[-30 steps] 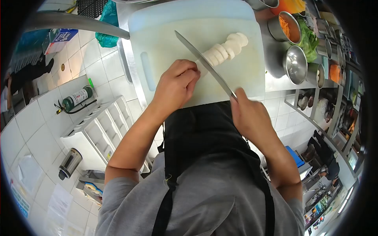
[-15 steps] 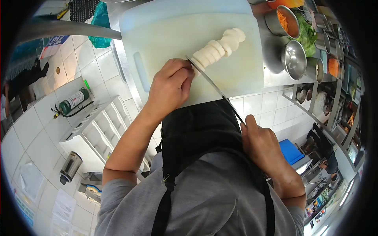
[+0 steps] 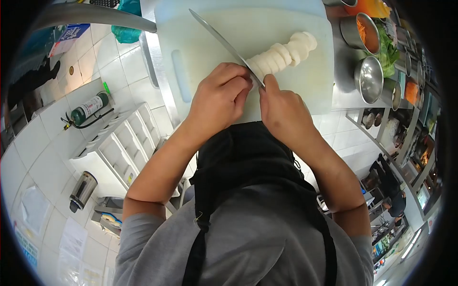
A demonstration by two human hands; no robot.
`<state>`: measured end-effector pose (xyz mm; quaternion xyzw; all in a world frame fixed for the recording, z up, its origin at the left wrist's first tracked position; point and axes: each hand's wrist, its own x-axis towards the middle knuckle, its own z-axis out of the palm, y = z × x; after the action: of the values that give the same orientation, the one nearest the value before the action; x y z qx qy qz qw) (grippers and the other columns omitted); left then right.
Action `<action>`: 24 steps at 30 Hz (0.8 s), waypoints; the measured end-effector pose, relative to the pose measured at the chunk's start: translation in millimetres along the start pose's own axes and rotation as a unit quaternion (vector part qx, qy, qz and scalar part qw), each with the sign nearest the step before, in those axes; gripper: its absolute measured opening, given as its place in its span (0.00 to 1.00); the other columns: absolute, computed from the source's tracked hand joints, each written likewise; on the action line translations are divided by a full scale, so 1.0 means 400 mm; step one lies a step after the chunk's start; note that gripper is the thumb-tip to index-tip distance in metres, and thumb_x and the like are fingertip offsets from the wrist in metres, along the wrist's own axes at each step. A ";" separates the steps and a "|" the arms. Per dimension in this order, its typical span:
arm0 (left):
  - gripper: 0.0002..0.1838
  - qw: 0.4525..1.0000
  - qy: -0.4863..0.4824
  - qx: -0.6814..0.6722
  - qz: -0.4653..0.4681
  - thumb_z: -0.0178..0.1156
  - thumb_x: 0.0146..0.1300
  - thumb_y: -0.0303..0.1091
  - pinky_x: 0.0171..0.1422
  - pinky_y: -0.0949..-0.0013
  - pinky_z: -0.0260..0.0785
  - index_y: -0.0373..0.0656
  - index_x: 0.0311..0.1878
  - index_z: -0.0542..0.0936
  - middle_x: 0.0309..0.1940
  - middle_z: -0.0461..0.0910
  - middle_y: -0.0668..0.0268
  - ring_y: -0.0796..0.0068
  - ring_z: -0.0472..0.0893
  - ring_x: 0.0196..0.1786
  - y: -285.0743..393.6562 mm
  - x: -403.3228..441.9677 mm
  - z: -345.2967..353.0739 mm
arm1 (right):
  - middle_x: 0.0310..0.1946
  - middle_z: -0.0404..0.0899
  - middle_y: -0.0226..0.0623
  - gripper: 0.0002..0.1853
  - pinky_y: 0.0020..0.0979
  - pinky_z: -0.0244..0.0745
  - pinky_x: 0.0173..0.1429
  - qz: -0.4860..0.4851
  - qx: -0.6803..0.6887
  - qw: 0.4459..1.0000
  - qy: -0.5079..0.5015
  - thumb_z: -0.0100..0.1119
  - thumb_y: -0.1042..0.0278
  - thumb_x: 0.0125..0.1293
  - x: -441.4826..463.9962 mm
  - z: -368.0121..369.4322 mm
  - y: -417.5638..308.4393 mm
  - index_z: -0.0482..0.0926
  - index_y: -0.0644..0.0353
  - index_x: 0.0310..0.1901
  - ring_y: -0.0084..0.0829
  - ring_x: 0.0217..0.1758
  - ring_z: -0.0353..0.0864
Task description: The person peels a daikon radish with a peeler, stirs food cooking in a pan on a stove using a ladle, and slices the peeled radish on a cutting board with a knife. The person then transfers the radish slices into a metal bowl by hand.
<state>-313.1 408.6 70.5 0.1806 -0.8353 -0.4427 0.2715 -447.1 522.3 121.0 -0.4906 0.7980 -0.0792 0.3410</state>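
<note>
A white, cylindrical food log point(image 3: 281, 55), cut into several thick round slices, lies slantwise on a pale cutting board point(image 3: 210, 24). The slices lean against each other, spreading toward the far right. My right hand point(image 3: 284, 107) is closed round the handle of a kitchen knife point(image 3: 217, 34), whose long blade points to the far left and crosses the log's near end. Bunched and curled, the fingers of my left hand point(image 3: 222, 97) press at that near end, close beside the blade. Whatever lies under those fingertips is mostly hidden.
Right of the board stand a metal pot with shredded orange food point(image 3: 361, 33), a steel bowl point(image 3: 369, 80) and green leaves point(image 3: 389, 55). A teal plastic bag point(image 3: 126, 21) is at the far left. Another person point(image 3: 393, 190) is in the right background.
My right hand has moved forward and left, up beside my left hand. The knife's blade has slid forward across the log's near end, its tip now far beyond it.
</note>
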 end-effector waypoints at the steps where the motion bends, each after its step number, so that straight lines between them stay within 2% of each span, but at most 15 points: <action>1: 0.08 1.000 -0.010 0.009 -0.008 0.68 0.52 0.15 0.44 0.62 0.78 0.37 0.35 0.83 0.40 0.82 0.62 0.59 0.83 0.43 -0.002 -0.003 -0.003 | 0.20 0.79 0.56 0.05 0.57 0.76 0.31 -0.003 0.001 1.000 0.008 0.48 0.73 0.71 0.000 -0.003 -0.002 0.65 0.65 0.42 0.60 0.25 0.82; 3: 0.10 1.000 -0.019 0.021 -0.006 0.69 0.52 0.17 0.46 0.62 0.79 0.37 0.38 0.84 0.43 0.83 0.61 0.58 0.83 0.45 0.005 -0.004 -0.012 | 0.20 0.80 0.57 0.04 0.57 0.77 0.32 -0.001 0.013 1.000 0.020 0.48 0.74 0.70 -0.003 -0.008 0.001 0.66 0.65 0.42 0.60 0.26 0.82; 5: 0.19 0.995 -0.049 0.067 -0.061 0.71 0.54 0.20 0.50 0.61 0.80 0.44 0.50 0.86 0.51 0.82 0.60 0.56 0.83 0.50 0.038 -0.026 -0.039 | 0.21 0.80 0.57 0.05 0.57 0.77 0.32 -0.007 0.015 1.000 0.022 0.48 0.73 0.71 -0.002 -0.004 0.008 0.66 0.65 0.43 0.60 0.26 0.83; 6: 0.19 0.995 -0.050 0.073 -0.053 0.71 0.54 0.20 0.50 0.61 0.80 0.44 0.50 0.86 0.51 0.82 0.60 0.56 0.83 0.50 0.050 -0.044 -0.053 | 0.21 0.80 0.57 0.06 0.57 0.77 0.33 -0.009 0.015 1.000 0.017 0.48 0.72 0.72 -0.002 -0.003 0.011 0.67 0.65 0.43 0.60 0.27 0.83; 8: 0.28 0.980 -0.092 0.150 -0.095 0.71 0.53 0.23 0.53 0.59 0.78 0.54 0.60 0.84 0.56 0.80 0.58 0.55 0.82 0.50 0.059 -0.079 -0.061 | 0.21 0.80 0.56 0.07 0.57 0.77 0.34 -0.013 0.022 0.999 0.030 0.49 0.70 0.73 -0.010 -0.016 0.018 0.67 0.66 0.44 0.61 0.27 0.83; 11: 0.30 0.981 -0.067 0.164 -0.076 0.71 0.55 0.26 0.53 0.58 0.78 0.59 0.62 0.82 0.58 0.79 0.56 0.55 0.82 0.52 0.062 -0.081 -0.024 | 0.22 0.81 0.57 0.09 0.58 0.77 0.36 -0.024 0.006 0.998 0.050 0.49 0.67 0.74 -0.032 -0.024 0.044 0.68 0.66 0.45 0.61 0.29 0.83; 15: 0.28 0.984 -0.053 0.144 -0.094 0.72 0.56 0.26 0.55 0.58 0.78 0.53 0.63 0.81 0.57 0.80 0.56 0.52 0.83 0.53 0.099 -0.057 0.035 | 0.25 0.81 0.58 0.10 0.59 0.77 0.39 -0.024 -0.015 0.998 0.048 0.49 0.65 0.76 -0.056 -0.052 0.111 0.69 0.65 0.46 0.63 0.32 0.83; 17: 0.28 0.983 -0.023 0.165 -0.078 0.72 0.60 0.33 0.52 0.57 0.78 0.46 0.64 0.78 0.56 0.81 0.54 0.51 0.83 0.51 0.114 -0.065 0.042 | 0.25 0.81 0.59 0.10 0.59 0.77 0.40 -0.028 -0.010 0.999 0.033 0.49 0.65 0.76 -0.064 -0.065 0.121 0.69 0.64 0.46 0.63 0.32 0.83; 18: 0.28 0.981 -0.020 0.174 -0.080 0.72 0.60 0.33 0.52 0.57 0.78 0.46 0.64 0.78 0.56 0.81 0.54 0.51 0.83 0.51 0.124 -0.076 0.044 | 0.26 0.81 0.59 0.10 0.59 0.77 0.41 -0.019 -0.004 1.000 0.015 0.49 0.65 0.76 -0.069 -0.066 0.124 0.69 0.64 0.47 0.63 0.33 0.83; 20: 0.24 0.942 0.002 0.302 -0.145 0.68 0.65 0.42 0.47 0.55 0.77 0.37 0.58 0.77 0.46 0.82 0.52 0.50 0.82 0.45 0.137 -0.102 0.058 | 0.26 0.81 0.59 0.10 0.59 0.76 0.41 -0.037 -0.004 0.999 0.026 0.49 0.65 0.76 -0.078 -0.063 0.133 0.69 0.64 0.46 0.63 0.33 0.82; 21: 0.24 0.941 0.004 0.305 -0.146 0.68 0.65 0.42 0.47 0.55 0.77 0.37 0.58 0.77 0.46 0.82 0.52 0.50 0.82 0.45 0.136 -0.111 0.069 | 0.26 0.81 0.59 0.10 0.59 0.76 0.41 -0.047 -0.007 0.998 0.036 0.49 0.65 0.76 -0.083 -0.062 0.139 0.69 0.64 0.46 0.63 0.33 0.82; 23: 0.21 0.905 -0.026 0.389 -0.172 0.63 0.69 0.48 0.41 0.54 0.75 0.37 0.46 0.77 0.35 0.80 0.53 0.51 0.81 0.38 0.132 -0.126 0.090 | 0.26 0.81 0.58 0.10 0.59 0.76 0.40 -0.055 -0.013 0.998 0.041 0.49 0.65 0.76 -0.123 -0.089 0.139 0.69 0.64 0.46 0.63 0.33 0.82; 24: 0.21 0.903 -0.023 0.390 -0.177 0.63 0.69 0.48 0.41 0.54 0.75 0.37 0.46 0.77 0.35 0.80 0.53 0.51 0.81 0.38 0.128 -0.131 0.097 | 0.25 0.81 0.57 0.10 0.59 0.76 0.40 -0.060 -0.019 0.997 0.050 0.48 0.65 0.77 -0.145 -0.105 0.137 0.69 0.64 0.46 0.63 0.33 0.82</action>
<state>-299.0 489.7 80.2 0.4065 -0.9017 -0.1259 0.0768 -496.5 590.0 154.5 -0.5395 0.7843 -0.1087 0.2863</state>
